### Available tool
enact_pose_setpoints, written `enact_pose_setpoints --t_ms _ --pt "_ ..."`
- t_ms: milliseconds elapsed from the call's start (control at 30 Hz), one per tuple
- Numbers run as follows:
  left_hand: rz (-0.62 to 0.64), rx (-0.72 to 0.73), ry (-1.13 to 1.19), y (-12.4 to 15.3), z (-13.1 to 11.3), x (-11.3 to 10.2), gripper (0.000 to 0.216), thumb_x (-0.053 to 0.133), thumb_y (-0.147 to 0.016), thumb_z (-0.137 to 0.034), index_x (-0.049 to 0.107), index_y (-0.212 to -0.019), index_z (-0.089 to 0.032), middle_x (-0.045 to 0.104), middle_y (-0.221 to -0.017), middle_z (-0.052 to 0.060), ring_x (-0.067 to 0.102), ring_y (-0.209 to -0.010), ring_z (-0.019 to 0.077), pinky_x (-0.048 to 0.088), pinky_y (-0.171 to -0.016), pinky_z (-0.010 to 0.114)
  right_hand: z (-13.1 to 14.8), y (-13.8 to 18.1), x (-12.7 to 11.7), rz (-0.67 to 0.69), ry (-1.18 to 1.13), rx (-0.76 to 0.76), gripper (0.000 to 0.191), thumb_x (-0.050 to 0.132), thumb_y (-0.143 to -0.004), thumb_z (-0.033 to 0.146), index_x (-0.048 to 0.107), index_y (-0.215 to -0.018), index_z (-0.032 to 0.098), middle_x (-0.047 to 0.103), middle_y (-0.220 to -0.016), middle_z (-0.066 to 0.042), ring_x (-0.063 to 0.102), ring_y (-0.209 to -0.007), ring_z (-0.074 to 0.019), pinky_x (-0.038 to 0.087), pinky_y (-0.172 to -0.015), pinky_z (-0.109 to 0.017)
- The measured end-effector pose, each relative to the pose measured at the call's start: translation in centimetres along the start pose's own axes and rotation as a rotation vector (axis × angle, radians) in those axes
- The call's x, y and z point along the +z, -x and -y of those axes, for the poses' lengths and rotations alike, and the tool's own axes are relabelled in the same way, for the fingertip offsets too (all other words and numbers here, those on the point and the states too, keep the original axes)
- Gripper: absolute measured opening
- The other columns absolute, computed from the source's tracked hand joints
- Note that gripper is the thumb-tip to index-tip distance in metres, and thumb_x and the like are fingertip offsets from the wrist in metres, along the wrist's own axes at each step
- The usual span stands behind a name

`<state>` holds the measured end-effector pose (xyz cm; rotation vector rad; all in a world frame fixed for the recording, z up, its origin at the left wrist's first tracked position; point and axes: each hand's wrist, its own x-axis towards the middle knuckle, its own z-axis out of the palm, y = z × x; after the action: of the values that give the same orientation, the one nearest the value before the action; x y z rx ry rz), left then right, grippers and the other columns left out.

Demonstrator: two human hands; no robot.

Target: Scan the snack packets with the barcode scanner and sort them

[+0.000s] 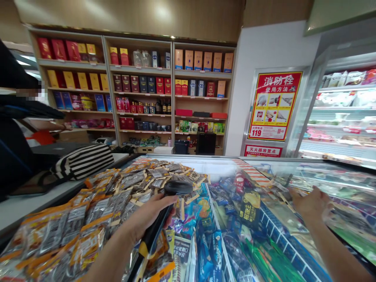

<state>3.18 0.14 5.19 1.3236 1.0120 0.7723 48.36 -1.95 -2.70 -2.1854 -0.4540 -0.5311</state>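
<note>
My left hand (148, 217) is closed around the handle of a black barcode scanner (176, 188), whose head points away over a chest freezer. Under and beside it lies a heap of orange-edged snack packets (88, 211) piled on the freezer's left part. My right hand (311, 203) rests on the freezer's sliding glass lid (337, 184) at the right, fingers pressed onto the glass with nothing in them. Between my hands the open freezer shows ice-cream packs (235, 219) in blue wire baskets (279, 243).
A grey counter (26, 203) with a striped bag (82, 162) runs along the left, where another person in dark clothes (14, 129) stands. Wooden shelves of boxed goods (141, 86) fill the back wall. A red fire-hose poster (274, 105) and a lit cooler (343, 109) stand at right.
</note>
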Motion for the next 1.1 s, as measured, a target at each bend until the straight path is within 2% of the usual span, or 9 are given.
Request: enact_pose_setpoints --t_ms 67,133,300,433,533,633,800,967,1100 --pt "-0.068 -0.016 0.002 -0.2 0.0 -1.1 0.027 0.053 -0.064 -0.041 0.044 -0.061 -0.017 0.049 -0.044 -0.005 0.044 -0.035 0.008 0.03 -0.038 0.02 2.5 1.8 0.1 0.066 -0.07 -0.249 0.056 0.042 -0.065 0.05 0.049 -0.108 0.015 0.041 -0.118 -0.021 0.035 -0.107 -0.0366 0.031 -0.076 -0.05" --pt "-0.103 -0.017 0.012 -0.4 0.0 -2.0 0.028 0.056 -0.062 -0.041 0.044 -0.062 -0.017 0.049 -0.046 -0.006 0.044 -0.035 0.008 0.031 -0.037 0.02 5.9 5.1 0.3 0.263 -0.206 -0.544 0.046 0.039 -0.069 0.045 0.054 -0.098 0.013 0.052 -0.104 -0.017 0.044 -0.1 -0.0297 0.035 -0.079 -0.043" --pt "-0.113 0.056 0.071 -0.2 -0.5 -3.4 0.027 0.055 -0.063 -0.042 0.044 -0.062 -0.016 0.051 -0.047 -0.004 0.045 -0.036 0.0083 0.031 -0.036 0.02 14.8 16.3 0.3 0.688 -0.398 -1.034 0.045 0.037 -0.074 0.044 0.05 -0.105 0.016 0.052 -0.109 -0.011 0.043 -0.104 -0.0217 0.031 -0.088 -0.035" --pt "-0.07 0.106 0.126 0.4 -1.0 -3.6 0.029 0.052 -0.065 -0.043 0.046 -0.062 -0.015 0.052 -0.047 -0.002 0.045 -0.037 0.0088 0.032 -0.038 0.02 20.4 21.8 0.5 0.725 -0.387 -1.167 0.065 0.049 -0.065 0.051 0.032 -0.122 0.025 0.031 -0.13 -0.008 0.027 -0.116 -0.0268 0.025 -0.09 -0.043" --pt "-0.063 0.082 0.153 0.7 -1.2 -3.2 0.026 0.053 -0.066 -0.041 0.046 -0.063 -0.015 0.053 -0.049 -0.003 0.045 -0.038 0.0084 0.033 -0.038 0.02 22.2 22.5 1.5 0.783 -0.307 -1.105 0.06 0.049 -0.066 0.048 0.034 -0.12 0.025 0.042 -0.122 -0.008 0.037 -0.109 -0.0264 0.029 -0.085 -0.041" --pt "-0.048 0.052 0.141 0.8 -1.1 -2.5 0.025 0.053 -0.066 -0.039 0.045 -0.064 -0.016 0.051 -0.047 -0.004 0.045 -0.037 0.0079 0.033 -0.038 0.019 20.7 21.0 2.6 0.835 -0.257 -1.126 0.044 0.044 -0.072 0.037 0.042 -0.115 0.026 0.054 -0.108 -0.005 0.047 -0.099 -0.0227 0.034 -0.081 -0.036" --pt "0.074 0.085 0.082 0.8 -0.6 -1.3 0.025 0.051 -0.067 -0.039 0.046 -0.062 -0.016 0.05 -0.047 -0.004 0.044 -0.037 0.0078 0.031 -0.039 0.02 14.2 16.9 2.1 0.793 -0.3 -1.08 0.04 0.041 -0.069 0.018 0.049 -0.108 0.018 0.052 -0.11 -0.008 0.047 -0.098 -0.0196 0.034 -0.083 -0.032" --pt "0.191 0.07 0.021 0.9 -0.2 0.0 0.024 0.05 -0.067 -0.039 0.046 -0.062 -0.016 0.05 -0.048 -0.004 0.045 -0.039 0.0081 0.032 -0.042 0.021 9.1 13.3 0.1 0.825 -0.395 -0.935 0.028 0.044 -0.069 0.035 0.057 -0.089 0.02 0.054 -0.106 -0.006 0.047 -0.1 -0.0211 0.036 -0.081 -0.033" --pt "0.236 0.048 -0.009 0.7 0.4 0.6 0.023 0.05 -0.068 -0.038 0.046 -0.064 -0.016 0.051 -0.051 -0.004 0.045 -0.041 0.0079 0.032 -0.043 0.02 7.6 11.3 -0.1 0.768 -0.216 -0.782 0.041 0.048 -0.064 0.045 0.055 -0.096 0.021 0.059 -0.097 -0.008 0.05 -0.094 -0.0259 0.037 -0.075 -0.037"
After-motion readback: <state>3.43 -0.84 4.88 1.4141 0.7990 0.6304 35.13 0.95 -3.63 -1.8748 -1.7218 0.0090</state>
